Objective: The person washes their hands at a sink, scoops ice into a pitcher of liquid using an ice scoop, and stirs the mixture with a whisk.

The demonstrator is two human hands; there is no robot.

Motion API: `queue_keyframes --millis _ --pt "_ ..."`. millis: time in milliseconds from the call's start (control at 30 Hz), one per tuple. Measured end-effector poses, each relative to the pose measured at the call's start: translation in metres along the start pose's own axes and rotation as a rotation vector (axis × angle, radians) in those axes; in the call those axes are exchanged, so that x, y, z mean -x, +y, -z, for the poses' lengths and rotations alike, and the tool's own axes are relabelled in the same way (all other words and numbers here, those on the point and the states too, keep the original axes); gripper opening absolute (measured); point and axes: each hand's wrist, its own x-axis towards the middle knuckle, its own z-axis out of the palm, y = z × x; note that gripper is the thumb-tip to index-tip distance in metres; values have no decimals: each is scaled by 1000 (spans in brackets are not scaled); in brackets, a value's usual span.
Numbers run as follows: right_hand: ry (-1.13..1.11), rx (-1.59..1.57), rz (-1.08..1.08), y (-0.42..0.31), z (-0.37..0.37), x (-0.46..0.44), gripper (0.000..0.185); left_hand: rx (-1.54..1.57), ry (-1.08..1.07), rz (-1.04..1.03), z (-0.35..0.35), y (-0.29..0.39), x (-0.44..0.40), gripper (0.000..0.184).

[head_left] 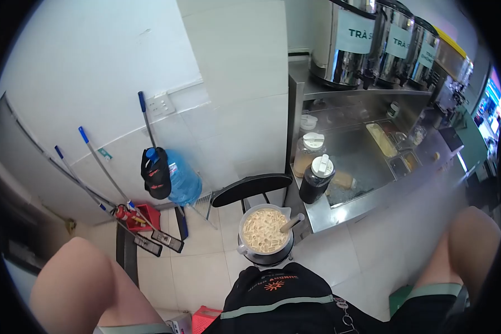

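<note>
Both my bent elbows show at the lower left and lower right, but neither my left hand nor my right hand is in the frame. Just in front of my black apron (270,292), a translucent pitcher (241,236) sits on a black seat. Inside it is a pale, milky liquid (261,229) with many light pieces floating on top. A utensil handle (292,222) leans out over the pitcher's right side. To the right, a dark-filled jar (315,183) with a white lid stands on the counter's corner, beside a tan-filled jar (306,156).
Steel dispensers (350,47) stand above the metal counter (331,214). A black chair back (252,188) rises behind the pitcher. Leftward are a blue water bottle (183,181) with a black cap (160,181) hung on it, long-handled mops (167,240) and a red bin (150,214).
</note>
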Motion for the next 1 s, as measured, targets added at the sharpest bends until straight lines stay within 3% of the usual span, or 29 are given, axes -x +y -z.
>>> queue_keyframes --millis 300,467,500,567,633,667,700,800,833,867,900,1000 --pt "47 -21 86 3 15 11 35 -52 130 -73 -6 30 -9 16" --pt "218 107 100 4 53 11 34 50 370 -85 -8 33 -8 14" --pt "248 170 -37 4 67 26 34 128 379 -14 -14 33 10 14" --pt "-76 485 -750 3 82 95 53 342 400 198 -31 35 50 14" --pt "-31 356 -1323 14 59 176 26 676 424 324 -30 36 70 14" --pt "114 232 -1555 11 47 227 21 747 455 294 -29 33 72 14" --pt "158 142 -1660 4 28 267 21 818 485 261 -28 30 75 16" --pt "68 121 -1849 -16 -30 345 44 1089 529 33 -30 16 81 21" --pt "195 146 -1872 -18 -53 353 52 998 234 101 2 11 95 26" --pt "316 167 -1902 -25 -73 362 60 941 196 235 24 14 117 11" --pt "485 75 -1968 -27 -88 383 67 860 159 489 25 24 140 8" --pt "516 -140 -1998 -30 -120 402 65 526 52 1123 -2 41 255 10"
